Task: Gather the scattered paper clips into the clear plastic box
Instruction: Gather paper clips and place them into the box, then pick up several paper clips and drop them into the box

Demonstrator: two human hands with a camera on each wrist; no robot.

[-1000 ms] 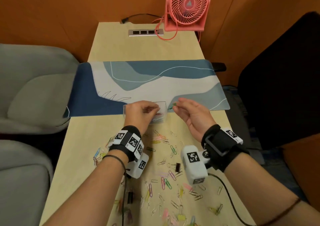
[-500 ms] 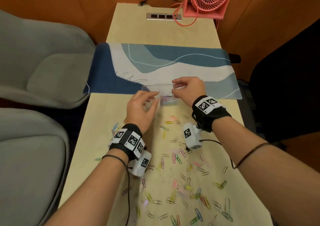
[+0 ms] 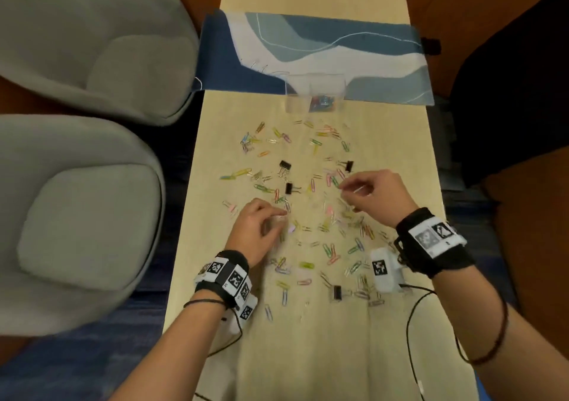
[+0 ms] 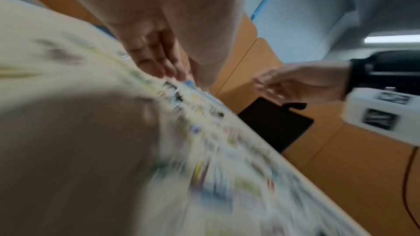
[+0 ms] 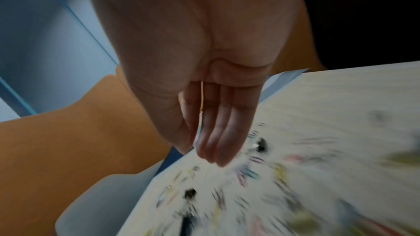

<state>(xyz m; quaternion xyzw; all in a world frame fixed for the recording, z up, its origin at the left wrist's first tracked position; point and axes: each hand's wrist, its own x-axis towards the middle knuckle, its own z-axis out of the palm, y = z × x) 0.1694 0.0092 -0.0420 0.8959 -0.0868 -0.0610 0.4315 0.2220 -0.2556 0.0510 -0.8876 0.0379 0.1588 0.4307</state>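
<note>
Several coloured paper clips [image 3: 307, 265] lie scattered over the pale wooden table [image 3: 385, 142]. The clear plastic box [image 3: 297, 103] stands at the far end, on the edge of the blue desk mat [image 3: 308, 46], with a few clips in its right part. My left hand [image 3: 278, 220] hovers low over the clips at centre left, fingers reaching down to the table [image 4: 168, 74]. My right hand [image 3: 345, 188] reaches over the clips at centre right, fingers nearly straight and thumb alongside [image 5: 204, 152]. I see nothing held in either hand. Both wrist views are blurred.
Black binder clips [image 3: 284, 165] [image 3: 349, 165] [image 3: 289, 188] [image 3: 337, 293] lie among the paper clips. Two grey chairs [image 3: 92, 46] [image 3: 77, 216] stand along the table's left edge. A dark seat [image 3: 508, 92] is at the right. Cables [image 3: 409, 323] trail from my wrists.
Both hands have drawn back from the box toward me and now sit over the scattered clips. The head view has tilted down, so the fan is out of sight.
</note>
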